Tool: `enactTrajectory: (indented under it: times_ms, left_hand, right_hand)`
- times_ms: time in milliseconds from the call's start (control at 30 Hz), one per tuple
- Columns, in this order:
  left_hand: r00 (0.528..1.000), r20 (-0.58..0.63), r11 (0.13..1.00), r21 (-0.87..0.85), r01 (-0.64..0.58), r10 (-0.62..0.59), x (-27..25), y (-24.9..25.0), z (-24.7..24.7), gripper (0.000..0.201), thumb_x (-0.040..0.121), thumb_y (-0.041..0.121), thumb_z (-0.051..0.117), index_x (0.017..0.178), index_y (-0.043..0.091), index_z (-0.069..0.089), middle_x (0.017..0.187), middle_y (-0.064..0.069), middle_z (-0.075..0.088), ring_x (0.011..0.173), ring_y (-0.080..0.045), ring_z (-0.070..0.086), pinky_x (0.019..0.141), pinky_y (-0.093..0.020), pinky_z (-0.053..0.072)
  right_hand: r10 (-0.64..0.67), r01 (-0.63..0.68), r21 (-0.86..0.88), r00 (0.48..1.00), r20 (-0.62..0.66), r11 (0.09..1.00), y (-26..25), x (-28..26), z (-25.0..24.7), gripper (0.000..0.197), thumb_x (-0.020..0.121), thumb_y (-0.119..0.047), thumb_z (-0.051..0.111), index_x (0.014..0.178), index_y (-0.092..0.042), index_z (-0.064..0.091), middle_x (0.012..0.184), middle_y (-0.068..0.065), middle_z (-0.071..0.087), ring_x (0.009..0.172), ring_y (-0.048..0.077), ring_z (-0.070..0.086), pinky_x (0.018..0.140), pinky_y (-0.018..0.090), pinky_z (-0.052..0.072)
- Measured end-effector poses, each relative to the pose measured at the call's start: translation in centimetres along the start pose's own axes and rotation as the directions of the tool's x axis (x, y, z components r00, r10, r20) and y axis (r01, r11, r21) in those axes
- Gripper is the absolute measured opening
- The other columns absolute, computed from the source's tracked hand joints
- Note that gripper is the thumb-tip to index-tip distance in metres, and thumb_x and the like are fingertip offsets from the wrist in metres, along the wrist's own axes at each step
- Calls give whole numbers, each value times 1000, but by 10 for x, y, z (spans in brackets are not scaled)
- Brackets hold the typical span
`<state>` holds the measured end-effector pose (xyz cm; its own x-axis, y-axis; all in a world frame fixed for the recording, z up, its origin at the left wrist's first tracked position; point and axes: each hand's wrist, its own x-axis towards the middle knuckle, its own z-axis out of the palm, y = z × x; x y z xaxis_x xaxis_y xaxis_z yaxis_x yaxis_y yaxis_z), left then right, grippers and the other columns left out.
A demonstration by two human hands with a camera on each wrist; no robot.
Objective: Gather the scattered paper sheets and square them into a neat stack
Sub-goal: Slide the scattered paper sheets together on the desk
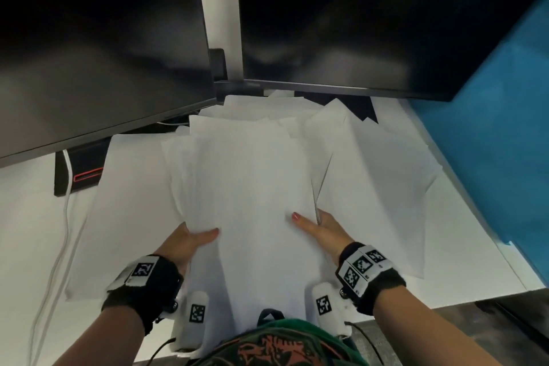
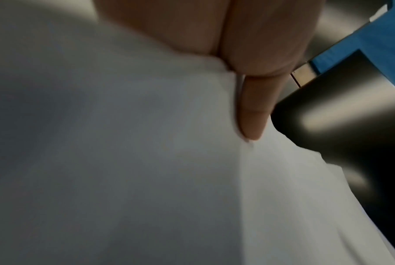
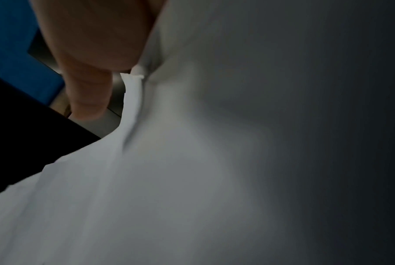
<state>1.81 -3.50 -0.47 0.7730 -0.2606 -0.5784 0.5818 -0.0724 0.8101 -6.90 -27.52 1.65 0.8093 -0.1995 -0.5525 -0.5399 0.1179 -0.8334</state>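
A loose bundle of white paper sheets (image 1: 249, 181) is held up over the desk between both hands. My left hand (image 1: 190, 239) grips its left edge, thumb on top and the fingers hidden underneath. My right hand (image 1: 320, 227) grips the right edge the same way, thumb with a red nail on top. The sheets fan out unevenly at the far end. In the left wrist view the thumb (image 2: 252, 111) presses on the paper (image 2: 124, 161). In the right wrist view the thumb (image 3: 89, 93) lies beside a creased paper edge (image 3: 133, 100). More sheets (image 1: 386, 175) lie spread on the desk.
Two dark monitors (image 1: 98, 47) (image 1: 356, 18) stand close behind the paper. A blue partition (image 1: 499, 134) closes the right side. A black device with a red stripe (image 1: 80, 172) and a white cable (image 1: 64, 217) sit at the left on the white desk (image 1: 26, 232).
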Motion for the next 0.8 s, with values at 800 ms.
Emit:
enactTrajectory:
  times_ms: [800]
  left_hand:
    - [993,-119,1000,23,4,-1,22,-13,-3,8,84,0,58,88,4,63,52,-2,68,63,-25,59,73,-37,46]
  right_hand:
    - [83,-431,-135,451,-889,892,10,13,-121,67,79,-23,59,138,-13,28,137,20,38,124,38,37,102,46,33]
